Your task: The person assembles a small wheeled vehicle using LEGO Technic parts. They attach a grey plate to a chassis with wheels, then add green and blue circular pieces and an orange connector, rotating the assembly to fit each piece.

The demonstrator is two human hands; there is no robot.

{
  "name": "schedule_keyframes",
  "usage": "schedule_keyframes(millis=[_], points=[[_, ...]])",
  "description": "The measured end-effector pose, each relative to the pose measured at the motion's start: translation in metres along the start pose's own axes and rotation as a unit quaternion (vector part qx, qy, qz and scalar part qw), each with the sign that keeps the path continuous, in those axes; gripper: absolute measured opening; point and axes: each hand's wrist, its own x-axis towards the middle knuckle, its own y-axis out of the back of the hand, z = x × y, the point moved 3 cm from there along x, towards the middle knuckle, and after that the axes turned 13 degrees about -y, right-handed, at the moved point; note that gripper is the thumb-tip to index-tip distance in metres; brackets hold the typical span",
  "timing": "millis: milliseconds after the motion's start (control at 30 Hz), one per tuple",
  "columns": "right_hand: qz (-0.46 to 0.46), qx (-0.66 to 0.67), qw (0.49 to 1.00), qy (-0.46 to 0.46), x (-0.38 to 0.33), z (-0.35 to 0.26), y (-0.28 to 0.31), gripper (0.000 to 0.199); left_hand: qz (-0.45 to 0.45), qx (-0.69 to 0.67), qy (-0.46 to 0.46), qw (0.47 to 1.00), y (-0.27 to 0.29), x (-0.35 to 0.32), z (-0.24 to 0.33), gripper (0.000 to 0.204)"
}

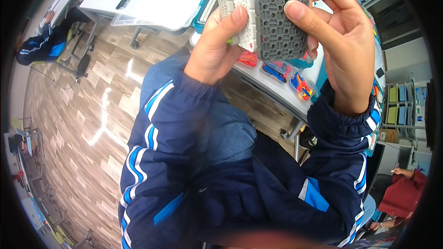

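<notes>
Grey perforated plate assembly [277, 14], white-edged, is gripped upright between closed left hand [217, 46] and right hand [341, 41].

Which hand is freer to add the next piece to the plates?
Probably right hand: only its fingers touch the dark grey perforated plastic plate, while the left hand pinches the white perforated plate at its edge.

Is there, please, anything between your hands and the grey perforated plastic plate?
Nothing visible: the left hand and right hand already grip the grey perforated plastic plate, thumbs pressed on its face.
</notes>
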Motion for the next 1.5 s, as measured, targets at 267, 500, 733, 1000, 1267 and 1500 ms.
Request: schedule_keyframes(millis=[267,500,733,1000,1267,1500], points=[[0.125,0.063,0.99,-0.022,-0.012,-0.013,-0.03,0.031,0.011,0.002,-0.003,1.0,0.001,-0.002,0.003,0.069],[-0.025,0.135,0.988,-0.066,-0.012,-0.024,-0.016,0.029,-0.002,0.034,-0.007,0.999,0.003,-0.002,0.004,0.072],[0.032,0.089,0.993,0.075,-0.01,-0.012,-0.03,0.027,-0.023,0.045,-0.031,0.998,0.003,-0.001,0.003,0.073],[0.002,0.102,0.992,0.074,-0.011,-0.012,-0.029,0.029,0.103,-0.051,-0.004,0.993,0.027,-0.01,-0.013,0.076],[0.056,0.008,0.996,0.076,-0.016,-0.019,-0.033,0.036,0.096,-0.076,0.053,0.991,0.031,-0.017,-0.007,0.075],[0.047,0.07,0.986,0.141,-0.011,-0.009,-0.038,0.041,-0.019,0.001,-0.03,0.999,-0.001,0.0,0.007,0.074]])
